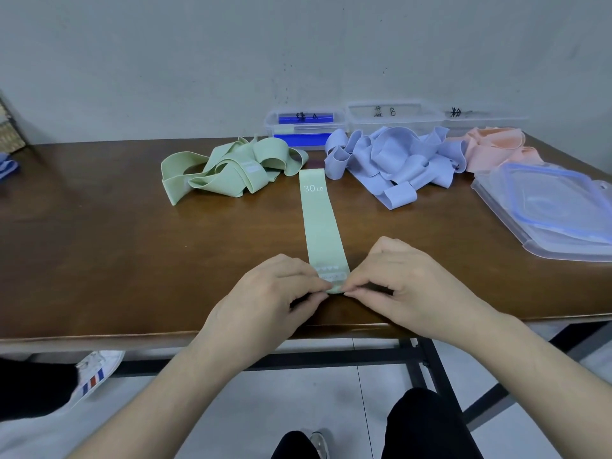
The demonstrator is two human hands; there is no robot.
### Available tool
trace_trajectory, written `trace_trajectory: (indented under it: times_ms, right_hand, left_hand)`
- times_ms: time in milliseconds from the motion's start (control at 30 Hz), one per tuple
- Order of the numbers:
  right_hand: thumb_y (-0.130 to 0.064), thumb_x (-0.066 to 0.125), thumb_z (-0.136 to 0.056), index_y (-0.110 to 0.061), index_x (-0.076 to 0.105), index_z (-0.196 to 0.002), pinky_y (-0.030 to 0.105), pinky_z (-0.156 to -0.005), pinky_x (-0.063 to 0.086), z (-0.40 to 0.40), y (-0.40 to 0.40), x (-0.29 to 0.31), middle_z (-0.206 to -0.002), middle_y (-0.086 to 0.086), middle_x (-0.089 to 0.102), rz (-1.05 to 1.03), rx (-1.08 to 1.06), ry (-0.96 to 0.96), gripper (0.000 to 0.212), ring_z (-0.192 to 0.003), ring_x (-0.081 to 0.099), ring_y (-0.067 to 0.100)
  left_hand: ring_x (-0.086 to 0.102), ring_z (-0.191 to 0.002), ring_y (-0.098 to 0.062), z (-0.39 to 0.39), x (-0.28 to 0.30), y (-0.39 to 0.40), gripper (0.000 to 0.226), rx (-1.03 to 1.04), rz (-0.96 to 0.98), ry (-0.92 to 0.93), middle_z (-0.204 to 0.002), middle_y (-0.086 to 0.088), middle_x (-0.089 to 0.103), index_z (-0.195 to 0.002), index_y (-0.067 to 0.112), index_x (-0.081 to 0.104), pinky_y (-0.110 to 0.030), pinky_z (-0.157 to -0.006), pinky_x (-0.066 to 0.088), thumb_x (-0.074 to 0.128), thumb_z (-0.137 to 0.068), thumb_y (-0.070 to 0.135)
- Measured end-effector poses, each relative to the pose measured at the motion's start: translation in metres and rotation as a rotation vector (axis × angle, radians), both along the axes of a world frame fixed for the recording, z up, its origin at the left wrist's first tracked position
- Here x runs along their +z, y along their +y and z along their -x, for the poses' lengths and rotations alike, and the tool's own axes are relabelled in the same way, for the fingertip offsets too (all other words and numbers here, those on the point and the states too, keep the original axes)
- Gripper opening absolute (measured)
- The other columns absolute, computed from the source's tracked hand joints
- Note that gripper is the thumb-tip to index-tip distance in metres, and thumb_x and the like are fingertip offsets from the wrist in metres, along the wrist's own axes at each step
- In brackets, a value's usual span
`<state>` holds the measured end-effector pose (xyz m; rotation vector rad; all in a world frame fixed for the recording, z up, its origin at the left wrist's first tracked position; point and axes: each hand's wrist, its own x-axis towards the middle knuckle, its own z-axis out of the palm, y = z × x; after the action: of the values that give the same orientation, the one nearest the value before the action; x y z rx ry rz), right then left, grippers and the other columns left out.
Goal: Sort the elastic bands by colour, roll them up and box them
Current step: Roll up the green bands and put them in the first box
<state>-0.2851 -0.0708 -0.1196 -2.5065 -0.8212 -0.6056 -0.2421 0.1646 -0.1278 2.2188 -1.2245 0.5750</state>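
Both the left hand and right hand pinch the near end of a green band lying flat on the desk; behind, three clear boxes, the left one holding blue items.

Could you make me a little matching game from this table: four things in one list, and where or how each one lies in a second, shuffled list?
Things:
1. flat green band
2. green pile
3. blue pile
4. lids

Where or how:
A. stacked at the table's right edge
B. heaped between the green and pink piles
C. stretched out straight, near end pinched by the left hand and right hand
D. heaped left of the flat band's far end

Pairs: 1-C, 2-D, 3-B, 4-A
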Motion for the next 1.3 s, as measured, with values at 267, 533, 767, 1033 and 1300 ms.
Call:
trace_trajectory:
  times_ms: [267, 533, 767, 1033, 1300]
  right_hand:
    - [-0.016, 0.075, -0.088, -0.031, 0.076, -0.106, 0.008, -0.075, 0.038, 0.009, 0.014, -0.002, -0.089, -0.027, 0.063, -0.181, -0.130, 0.229, 0.023, -0.090, 0.051, 0.002]
    - [-0.020, 0.074, -0.090, -0.031, 0.077, -0.102, 0.007, -0.072, 0.038, 0.014, 0.016, -0.002, -0.091, -0.019, 0.059, -0.192, -0.182, 0.278, 0.017, -0.090, 0.053, -0.001]
    - [-0.030, 0.058, -0.096, -0.022, 0.076, -0.113, 0.026, -0.072, 0.048, 0.017, 0.017, -0.008, -0.096, -0.010, 0.053, 0.059, -0.156, 0.042, 0.026, -0.084, 0.046, 0.013]
    - [-0.027, 0.061, -0.098, -0.023, 0.072, -0.108, 0.032, -0.076, 0.051, 0.014, 0.016, -0.004, -0.099, -0.012, 0.061, 0.069, -0.121, 0.041, 0.016, -0.086, 0.047, 0.012]
    - [-0.026, 0.060, -0.100, -0.025, 0.073, -0.111, 0.029, -0.080, 0.051, 0.010, 0.016, -0.004, -0.101, -0.013, 0.060, 0.073, -0.165, 0.097, 0.018, -0.092, 0.048, 0.008]
  left_hand:
    - [0.061, -0.087, -0.008, 0.005, -0.001, 0.000, 0.016, -0.009, 0.013, 0.025, -0.095, 0.010, 0.070, -0.098, 0.020, 0.077, -0.024, -0.079, 0.051, 0.077, -0.085, 0.011]
    - [0.059, -0.083, -0.005, 0.009, 0.001, -0.001, 0.014, 0.022, 0.024, 0.152, -0.091, 0.015, 0.068, -0.101, 0.025, 0.075, -0.022, -0.077, 0.049, 0.074, -0.087, 0.021]
    - [0.052, -0.074, -0.008, 0.012, 0.001, -0.003, 0.011, 0.104, -0.023, 0.134, -0.092, 0.014, 0.056, -0.097, 0.025, 0.078, -0.008, -0.066, 0.037, 0.073, -0.088, 0.025]
    - [0.055, -0.087, -0.008, 0.010, 0.009, -0.005, 0.013, 0.126, -0.058, 0.260, -0.092, 0.019, 0.056, -0.100, 0.029, 0.077, -0.012, -0.076, 0.041, 0.067, -0.093, 0.026]
    - [0.056, -0.088, -0.005, 0.011, 0.014, -0.006, 0.016, 0.160, -0.067, 0.331, -0.094, 0.020, 0.059, -0.103, 0.032, 0.077, -0.014, -0.078, 0.045, 0.064, -0.094, 0.029]
